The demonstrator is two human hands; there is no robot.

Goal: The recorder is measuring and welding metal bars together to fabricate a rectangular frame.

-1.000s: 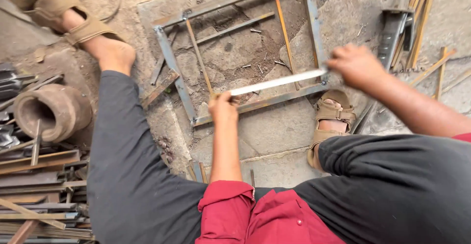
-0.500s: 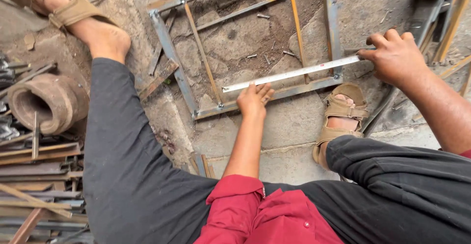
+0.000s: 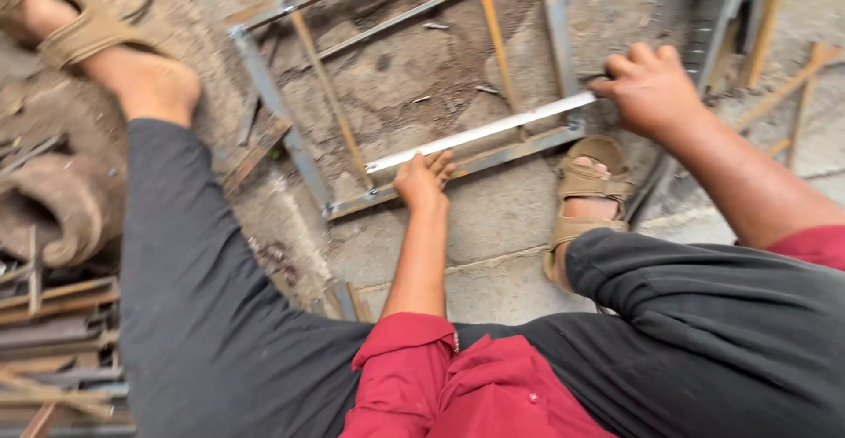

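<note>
I squat over a square steel frame (image 3: 264, 86) lying on a dusty concrete floor, with thin cross bars inside it. A long pale metal ruler (image 3: 493, 128) lies slanted along the frame's near rail (image 3: 519, 146). My left hand (image 3: 424, 180) presses its left end against the rail, fingers bent over it. My right hand (image 3: 650, 86) grips the ruler's right end at the frame's near right corner. Both my feet wear tan sandals, the right one (image 3: 588, 193) just below the rail, the left one (image 3: 84, 33) at the far left.
A round rusty pipe fitting (image 3: 62, 205) sits at the left. A pile of steel strips and bars (image 3: 53, 350) fills the lower left. More bars and a dark metal piece (image 3: 717, 24) lie at the upper right beside thin rods (image 3: 788, 86).
The ruler has come lower onto the near rail. My right hand has slid along with its end, and the view has shifted closer over the frame.
</note>
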